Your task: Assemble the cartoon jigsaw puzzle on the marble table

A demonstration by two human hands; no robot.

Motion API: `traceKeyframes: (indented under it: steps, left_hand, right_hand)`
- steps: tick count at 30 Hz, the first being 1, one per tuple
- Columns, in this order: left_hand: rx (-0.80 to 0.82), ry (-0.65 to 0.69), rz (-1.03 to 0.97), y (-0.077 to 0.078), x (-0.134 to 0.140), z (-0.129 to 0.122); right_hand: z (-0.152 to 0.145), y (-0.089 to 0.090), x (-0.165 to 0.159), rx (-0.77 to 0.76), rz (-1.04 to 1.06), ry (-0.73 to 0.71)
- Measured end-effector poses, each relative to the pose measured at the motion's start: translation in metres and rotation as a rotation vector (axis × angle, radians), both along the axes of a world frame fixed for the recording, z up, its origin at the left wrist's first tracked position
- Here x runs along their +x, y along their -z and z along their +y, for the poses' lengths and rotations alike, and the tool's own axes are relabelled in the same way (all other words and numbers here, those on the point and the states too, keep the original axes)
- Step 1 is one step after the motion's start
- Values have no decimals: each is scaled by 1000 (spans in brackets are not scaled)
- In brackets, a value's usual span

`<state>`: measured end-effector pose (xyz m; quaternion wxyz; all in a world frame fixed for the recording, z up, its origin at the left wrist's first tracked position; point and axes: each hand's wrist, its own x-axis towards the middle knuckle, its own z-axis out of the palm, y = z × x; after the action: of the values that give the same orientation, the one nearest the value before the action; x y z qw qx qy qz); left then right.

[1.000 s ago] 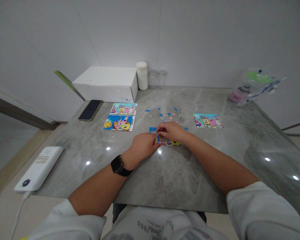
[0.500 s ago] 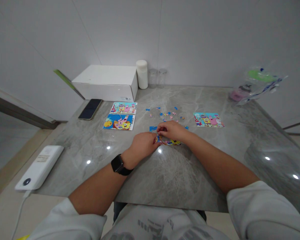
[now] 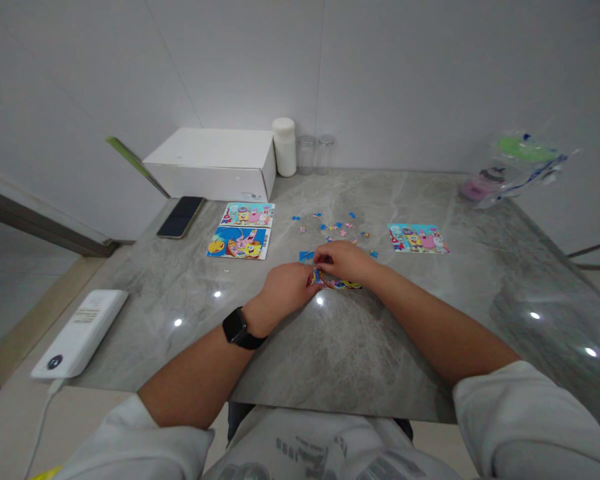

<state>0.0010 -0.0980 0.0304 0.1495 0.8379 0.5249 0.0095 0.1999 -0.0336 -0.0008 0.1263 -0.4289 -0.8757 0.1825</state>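
A partly assembled jigsaw puzzle (image 3: 347, 284) lies in front of me, largely covered by my hands. My left hand (image 3: 287, 288), with a black watch at its wrist, is at the puzzle's left edge; its thumb presses there and the other fingers are mostly out of sight. Over the middle of the puzzle is my right hand (image 3: 344, 260), thumb and index finger closed in a pinch at the surface. What sits between those fingertips is tiny, seemingly a puzzle piece. Several loose puzzle pieces (image 3: 337, 227) are scattered just beyond the hands.
Two picture cards (image 3: 240, 243) lie to the left and another picture card (image 3: 419, 239) to the right. Behind are a phone (image 3: 181, 217), a white box (image 3: 210, 163), a white bottle (image 3: 285, 148) and two glasses (image 3: 325, 155). A power bank (image 3: 83, 333) rests at left, a plastic bag (image 3: 510, 167) at right.
The view has shifted very slightly. Both hands stay at the puzzle in nearly the same pose, and the loose pieces and cards lie as before.
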Motion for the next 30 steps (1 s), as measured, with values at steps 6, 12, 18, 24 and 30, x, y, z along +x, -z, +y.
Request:
traceKeyframes:
  steps: [6, 12, 18, 24, 30]
  left_hand:
    - [-1, 3, 6, 0, 0, 0]
    - [9, 4, 5, 2, -1, 0]
    - [19, 13, 14, 2, -1, 0]
    - [12, 12, 25, 3, -1, 0]
    - [9, 11, 11, 4, -2, 1]
  right_hand:
    - [-1, -6, 1, 17, -31, 3]
    - [-7, -12, 1, 21, -89, 11]
    - [-9, -12, -3, 9, -131, 11]
    - [-11, -18, -4, -21, -231, 18]
    - [-11, -21, -5, -48, -264, 13]
